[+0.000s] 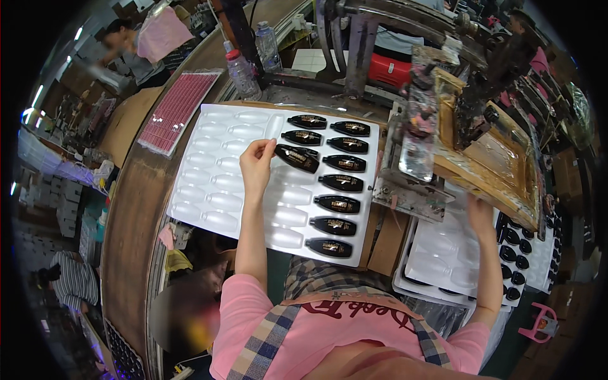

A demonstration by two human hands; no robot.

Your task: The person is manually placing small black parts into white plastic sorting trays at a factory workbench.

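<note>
My left hand (257,162) pinches one end of a glossy black bottle-shaped piece with gold print (298,159), holding it tilted over a white moulded tray (218,104). The tray's right column is filled with similar black pieces (337,204), and a few more lie at the top of the column beside it. Its left hollows hold no black pieces. On the right, my right hand (480,214) reaches beneath the edge of a wooden-framed screen (494,174), over another white tray (440,259). The screen's frame hides those fingertips.
A metal printing press (411,152) stands to the right of the tray. Behind are a red-capped bottle (240,68) and a clear bottle (267,45). A sheet of pink pieces (179,111) lies at left. Black pieces (512,253) fill trays at far right. Other people work farther off.
</note>
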